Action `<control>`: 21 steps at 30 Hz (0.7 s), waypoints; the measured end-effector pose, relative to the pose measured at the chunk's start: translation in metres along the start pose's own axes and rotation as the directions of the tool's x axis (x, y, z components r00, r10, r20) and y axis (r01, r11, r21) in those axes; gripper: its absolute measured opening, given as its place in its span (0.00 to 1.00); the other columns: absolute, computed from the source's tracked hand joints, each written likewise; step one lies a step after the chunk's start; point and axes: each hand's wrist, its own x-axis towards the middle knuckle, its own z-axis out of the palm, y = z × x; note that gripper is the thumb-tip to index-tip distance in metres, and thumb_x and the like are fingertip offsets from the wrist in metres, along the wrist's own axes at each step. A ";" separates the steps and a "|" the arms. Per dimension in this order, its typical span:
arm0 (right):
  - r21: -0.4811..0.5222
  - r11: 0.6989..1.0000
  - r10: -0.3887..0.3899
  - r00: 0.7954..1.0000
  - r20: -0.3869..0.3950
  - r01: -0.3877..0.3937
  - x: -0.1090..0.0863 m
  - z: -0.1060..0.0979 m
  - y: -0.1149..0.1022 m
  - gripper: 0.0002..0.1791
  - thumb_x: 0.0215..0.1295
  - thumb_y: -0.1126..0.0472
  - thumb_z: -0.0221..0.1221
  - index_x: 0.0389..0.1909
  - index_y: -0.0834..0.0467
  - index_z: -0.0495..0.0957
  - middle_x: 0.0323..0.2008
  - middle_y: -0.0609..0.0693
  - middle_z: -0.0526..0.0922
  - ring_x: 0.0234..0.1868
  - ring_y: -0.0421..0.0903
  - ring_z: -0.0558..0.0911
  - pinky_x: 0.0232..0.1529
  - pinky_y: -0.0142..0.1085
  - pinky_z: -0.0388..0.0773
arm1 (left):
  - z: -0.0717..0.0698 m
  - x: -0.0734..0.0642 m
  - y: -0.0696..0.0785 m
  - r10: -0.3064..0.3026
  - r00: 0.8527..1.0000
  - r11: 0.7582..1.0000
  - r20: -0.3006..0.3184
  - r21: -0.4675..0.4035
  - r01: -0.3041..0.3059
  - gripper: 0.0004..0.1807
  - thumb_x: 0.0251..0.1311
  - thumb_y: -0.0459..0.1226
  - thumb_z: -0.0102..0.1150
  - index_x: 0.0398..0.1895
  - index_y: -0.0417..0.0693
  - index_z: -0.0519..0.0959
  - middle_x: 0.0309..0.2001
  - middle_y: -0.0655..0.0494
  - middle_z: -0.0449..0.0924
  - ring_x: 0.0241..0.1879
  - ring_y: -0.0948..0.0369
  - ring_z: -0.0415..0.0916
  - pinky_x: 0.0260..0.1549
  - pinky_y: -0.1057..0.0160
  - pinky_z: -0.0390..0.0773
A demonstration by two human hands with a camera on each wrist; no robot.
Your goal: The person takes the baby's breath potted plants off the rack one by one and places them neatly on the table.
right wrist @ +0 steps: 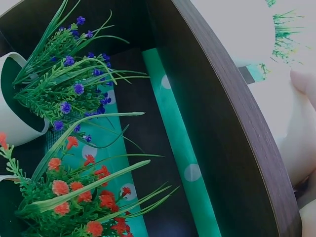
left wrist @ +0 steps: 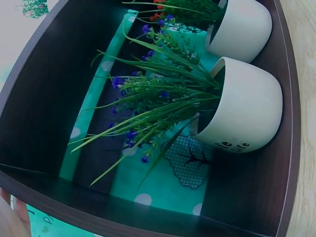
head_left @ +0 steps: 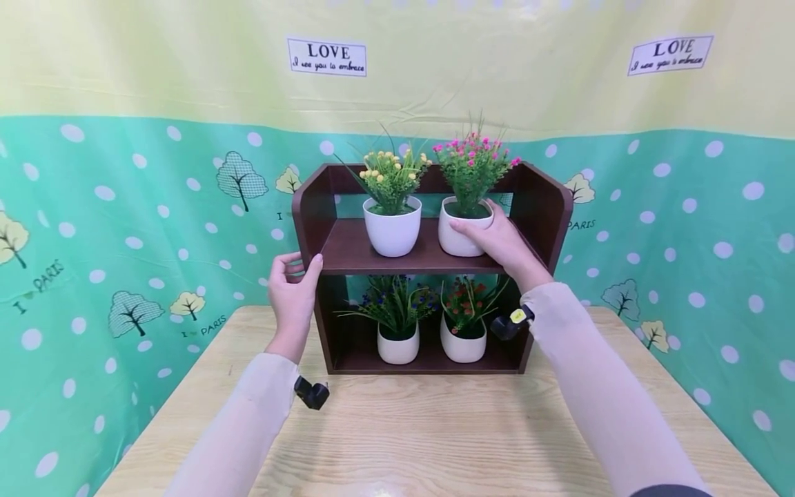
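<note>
A dark brown two-tier shelf [head_left: 379, 264] stands on the wooden table. My left hand [head_left: 293, 297] holds its left side panel, thumb at the front edge and fingers curled round the outside. On the upper tier, my right hand [head_left: 499, 238] grips a white flower pot [head_left: 458, 238] with pink flowers [head_left: 475, 155], thumb across its front and fingers round its right side. Left of it sits a white pot [head_left: 393, 231] with yellow flowers [head_left: 391, 172]. Below are a pot [left wrist: 252, 108] with blue-purple flowers [right wrist: 79, 89] and one [head_left: 462, 343] with red flowers [right wrist: 84, 195].
The light wooden table [head_left: 397, 435] extends in front of the shelf. A green and yellow curtain [head_left: 124, 207] with white dots and printed trees hangs behind and at both sides. Small black cameras [head_left: 312, 393] are worn on both wrists.
</note>
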 end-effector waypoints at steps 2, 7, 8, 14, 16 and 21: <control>-0.006 1.000 0.005 1.000 -0.005 -0.005 -0.002 -0.001 0.000 0.70 0.47 0.22 0.64 0.81 0.50 0.38 0.77 0.57 0.52 0.74 0.54 0.58 0.71 0.56 0.56 | 0.000 0.000 0.000 0.006 1.000 1.000 -0.002 -0.003 -0.006 0.24 0.57 0.51 0.72 0.50 0.49 0.78 0.39 0.55 0.76 0.38 0.58 0.75 0.34 0.66 0.77; -0.019 1.000 0.007 1.000 -0.013 -0.007 -0.006 -0.002 0.000 0.71 0.45 0.20 0.63 0.81 0.50 0.38 0.77 0.56 0.52 0.74 0.54 0.58 0.71 0.57 0.55 | 0.001 -0.001 0.002 0.015 1.000 1.000 -0.005 -0.002 -0.015 0.23 0.57 0.50 0.73 0.49 0.49 0.78 0.38 0.55 0.77 0.37 0.58 0.75 0.34 0.66 0.77; -0.020 1.000 0.005 1.000 -0.015 -0.006 -0.007 -0.002 0.000 0.71 0.45 0.20 0.63 0.81 0.50 0.39 0.77 0.56 0.52 0.74 0.54 0.58 0.71 0.57 0.55 | 0.001 -0.001 0.002 0.014 1.000 1.000 -0.006 0.000 -0.014 0.23 0.57 0.50 0.73 0.49 0.49 0.78 0.38 0.55 0.77 0.37 0.58 0.75 0.34 0.66 0.77; 0.004 1.000 -0.019 0.999 -0.028 0.019 -0.016 -0.003 0.002 0.69 0.48 0.23 0.64 0.81 0.51 0.40 0.77 0.56 0.54 0.73 0.54 0.59 0.71 0.57 0.56 | 0.001 -0.002 0.004 0.007 1.000 1.000 -0.010 0.002 -0.007 0.23 0.57 0.50 0.73 0.49 0.49 0.78 0.39 0.55 0.77 0.38 0.57 0.75 0.34 0.66 0.77; 0.017 0.999 -0.029 0.999 -0.035 0.030 -0.018 -0.003 0.003 0.68 0.49 0.23 0.64 0.81 0.51 0.41 0.76 0.56 0.55 0.73 0.54 0.60 0.70 0.57 0.57 | 0.001 -0.002 0.004 0.010 1.000 1.000 -0.010 0.000 -0.010 0.23 0.57 0.49 0.73 0.49 0.48 0.78 0.38 0.55 0.77 0.38 0.56 0.76 0.34 0.66 0.77; 0.027 0.999 -0.037 0.998 -0.049 0.038 -0.024 -0.002 0.004 0.68 0.48 0.23 0.64 0.81 0.51 0.41 0.76 0.56 0.55 0.72 0.54 0.60 0.70 0.58 0.57 | 0.001 -0.001 0.004 0.016 1.000 1.000 -0.011 0.000 -0.016 0.23 0.57 0.49 0.73 0.49 0.48 0.78 0.38 0.55 0.77 0.38 0.56 0.76 0.34 0.66 0.77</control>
